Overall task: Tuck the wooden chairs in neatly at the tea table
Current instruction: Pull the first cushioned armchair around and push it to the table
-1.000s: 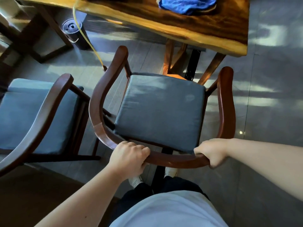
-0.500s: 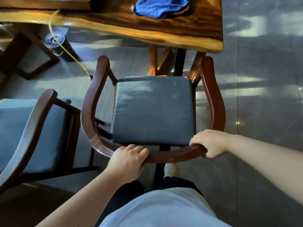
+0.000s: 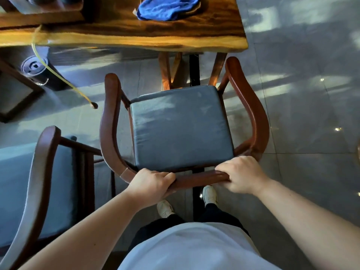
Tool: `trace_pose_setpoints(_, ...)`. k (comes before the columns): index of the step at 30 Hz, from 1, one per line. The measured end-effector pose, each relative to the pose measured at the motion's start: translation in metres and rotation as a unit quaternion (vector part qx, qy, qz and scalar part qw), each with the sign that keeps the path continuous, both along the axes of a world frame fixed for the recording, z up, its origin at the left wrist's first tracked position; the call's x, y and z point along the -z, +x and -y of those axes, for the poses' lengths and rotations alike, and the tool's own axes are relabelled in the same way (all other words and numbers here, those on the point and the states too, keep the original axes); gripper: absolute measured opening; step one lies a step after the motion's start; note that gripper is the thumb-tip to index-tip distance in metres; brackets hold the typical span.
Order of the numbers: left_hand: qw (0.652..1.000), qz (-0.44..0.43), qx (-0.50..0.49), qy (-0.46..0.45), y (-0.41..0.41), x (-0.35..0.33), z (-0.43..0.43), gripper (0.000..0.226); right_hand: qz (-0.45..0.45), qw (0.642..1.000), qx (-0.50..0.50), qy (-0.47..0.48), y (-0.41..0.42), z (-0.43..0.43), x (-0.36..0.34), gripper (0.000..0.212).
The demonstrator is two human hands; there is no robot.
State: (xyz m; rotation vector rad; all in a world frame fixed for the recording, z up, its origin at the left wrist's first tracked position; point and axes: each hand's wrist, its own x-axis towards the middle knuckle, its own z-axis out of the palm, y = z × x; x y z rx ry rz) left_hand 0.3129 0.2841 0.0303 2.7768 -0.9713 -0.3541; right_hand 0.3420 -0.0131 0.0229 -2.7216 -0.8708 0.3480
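Head view: left hand [image 3: 151, 185] clamped over the curved back rail of the wooden chair [image 3: 251, 108], right hand [image 3: 240, 175] clamped on the same rail just beside it, fingers curled over the top, a short bare stretch of rail between the two. Chair straight ahead of both hands, grey seat cushion [image 3: 181, 125] just beyond the knuckles, armrest tips near the desk [image 3: 124, 34] edge but not yet under it. Second chair [image 3: 41, 168] off to the left of the left hand, also apart from the desk.

Best done, by the look of it, with an even push from both hands, keeping the rail square to the desk edge; worth steering the seat clear of the desk legs [image 3: 165, 71] right ahead, and minding the yellow hose [image 3: 64, 80] hanging beyond the left hand.

Chair legs hidden under the seat. Second chair cut off at the left edge. Blue cloth [image 3: 165, 8] on the desk cropped at the top. Clearance of armrests under the desktop not possible to judge.
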Motion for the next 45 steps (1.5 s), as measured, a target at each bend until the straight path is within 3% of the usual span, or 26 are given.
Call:
trace_pose_setpoints(7,1.000,-0.005,0.013,0.018,0.035,-0.005,-0.057,0.024,0.035,0.998,0.048,0.014,0.006,-0.058,0.006,0.031)
trace_pose_setpoints(13,0.997,-0.028,-0.032,0.061,0.068,-0.012,-0.101,0.027,0.009,0.998,0.059,0.012,0.023,-0.109,0.005,0.037)
trace_pose_setpoints(17,0.992,-0.040,-0.063,0.098,0.072,-0.014,-0.098,0.026,-0.080,0.992,0.037,0.086,0.031,-0.106,-0.001,0.029)
trace_pose_setpoints(19,0.994,-0.032,-0.063,0.084,0.067,-0.017,-0.081,0.027,-0.130,0.986,0.010,0.107,0.037,-0.081,0.001,0.041)
trace_pose_setpoints(22,0.996,-0.019,-0.061,0.065,0.058,-0.019,-0.044,0.033,-0.165,0.986,-0.015,0.027,0.055,-0.032,0.010,0.052)
trace_pose_setpoints(25,0.993,-0.015,-0.086,0.077,0.051,-0.012,0.005,0.028,-0.190,0.978,-0.052,-0.075,0.087,-0.012,0.023,0.030)
trace_pose_setpoints(28,0.986,-0.003,-0.122,0.111,0.050,-0.006,0.034,0.021,-0.226,0.945,-0.150,-0.182,0.116,-0.014,0.033,0.021)
trace_pose_setpoints(34,0.983,0.024,-0.143,0.110,0.047,-0.001,0.035,0.023,-0.233,0.905,-0.275,-0.226,0.143,-0.006,0.044,0.023)
trace_pose_setpoints(38,0.982,0.024,-0.154,0.107,0.046,-0.008,0.041,0.021,-0.257,0.886,-0.295,-0.248,0.146,-0.012,0.043,0.024)
trace_pose_setpoints(45,0.978,0.030,-0.175,0.106,0.068,-0.003,0.078,0.027,-0.249,0.885,-0.275,-0.282,0.176,0.016,0.032,0.026)
